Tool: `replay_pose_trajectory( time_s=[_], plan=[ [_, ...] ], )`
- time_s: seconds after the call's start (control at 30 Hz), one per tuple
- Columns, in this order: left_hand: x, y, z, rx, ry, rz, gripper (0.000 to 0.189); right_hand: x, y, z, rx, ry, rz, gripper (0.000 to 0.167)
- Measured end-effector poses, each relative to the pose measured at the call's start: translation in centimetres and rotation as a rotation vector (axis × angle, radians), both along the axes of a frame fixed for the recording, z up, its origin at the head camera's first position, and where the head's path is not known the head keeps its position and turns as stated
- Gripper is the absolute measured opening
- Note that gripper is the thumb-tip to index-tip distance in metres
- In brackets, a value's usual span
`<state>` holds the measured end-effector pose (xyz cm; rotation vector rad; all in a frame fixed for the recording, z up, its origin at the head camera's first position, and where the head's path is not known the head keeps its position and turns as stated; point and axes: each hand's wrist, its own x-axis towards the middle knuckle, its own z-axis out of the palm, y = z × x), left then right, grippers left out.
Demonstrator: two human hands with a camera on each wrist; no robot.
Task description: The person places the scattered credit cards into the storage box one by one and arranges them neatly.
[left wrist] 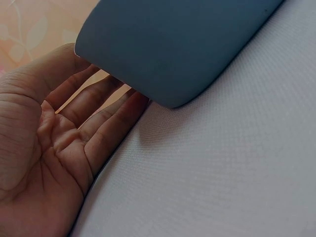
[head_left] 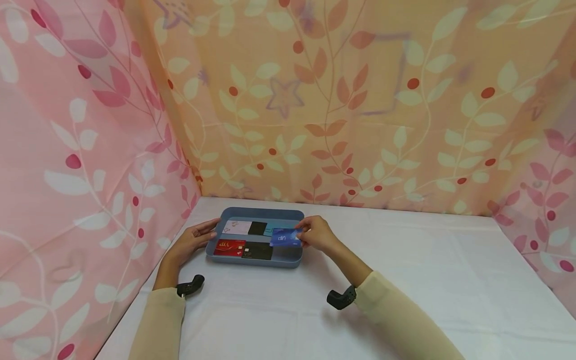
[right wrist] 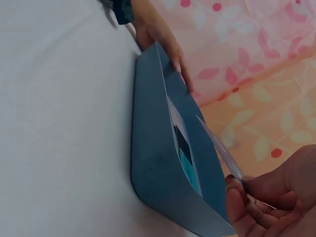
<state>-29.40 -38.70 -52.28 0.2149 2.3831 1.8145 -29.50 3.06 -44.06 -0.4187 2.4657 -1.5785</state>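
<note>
A blue-grey rectangular tray (head_left: 256, 263) lies on the white table. My right hand (head_left: 318, 234) pinches a blue VIP card (head_left: 284, 237) by its right end, above the tray's right half. Seen edge-on in the right wrist view, that card (right wrist: 222, 148) tilts between thumb and fingers. My left hand (head_left: 192, 241) rests against the tray's left side, its fingers (left wrist: 91, 101) extended along the wall. The back row in the tray has a pale card (head_left: 236, 227), a black card (head_left: 257, 228) and a partly hidden teal card (head_left: 268, 230). In front lie a red VIP card (head_left: 229, 247) and a black VIP card (head_left: 257, 251).
White cloth covers the table (head_left: 405, 280) around the tray. A pink leaf-patterned curtain (head_left: 90, 200) stands close on the left, with an orange patterned curtain (head_left: 315, 165) behind. Each wrist wears a black camera mount, such as the right mount (head_left: 341, 298).
</note>
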Motion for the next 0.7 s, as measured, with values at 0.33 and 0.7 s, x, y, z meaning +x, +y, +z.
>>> replay_pose_trajectory(
  time_s=[0.33, 0.7],
  plan=[
    [-0.1, -0.3, -0.2, -0.018, 0.021, -0.013, 0.056, -0.5, -1.4, -0.6, 0.038, -0.028, 0.067, 0.018],
    [-0.1, -0.1, -0.1, -0.013, 0.013, 0.000, 0.057, -0.9, -2.5, -0.9, 0.160, -0.033, 0.077, 0.019]
  ],
)
